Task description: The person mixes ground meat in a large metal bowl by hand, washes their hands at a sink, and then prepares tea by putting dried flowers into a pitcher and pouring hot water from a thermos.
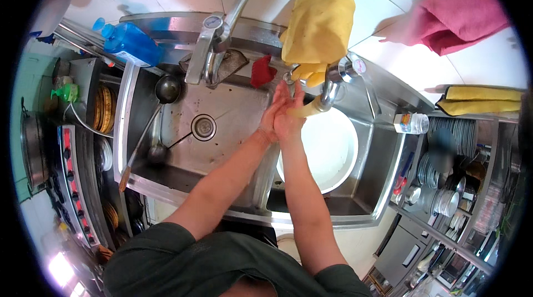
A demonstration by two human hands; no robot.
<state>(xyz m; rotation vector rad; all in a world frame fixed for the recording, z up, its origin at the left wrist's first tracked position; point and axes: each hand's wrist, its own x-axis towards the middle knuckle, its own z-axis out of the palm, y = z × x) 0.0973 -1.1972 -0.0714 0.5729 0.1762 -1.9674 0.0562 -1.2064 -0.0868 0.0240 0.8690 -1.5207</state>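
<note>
My left hand (271,117) and my right hand (290,120) are pressed together over the divider of a steel double sink (272,163). Both are without any object, their fingers stretched towards the wall. Beside my right hand is the yellowish hose end (308,108) of the right chrome tap (333,89); running water is hard to make out. Below and to the right, a round white basin (329,151) sits in the right bowl. Yellow rubber gloves (318,26) hang just beyond my fingertips. Near the left hand, a red cloth or scouring pad (263,71) lies on the sink's back ledge.
A second chrome tap (214,49) stands over the left bowl, with its drain (203,127). Two ladles (168,89) lean at left. A blue detergent bottle (133,45), a clear jar (412,124) and a hanging pink cloth (462,22) surround the sink. Dish racks (454,134) stand right.
</note>
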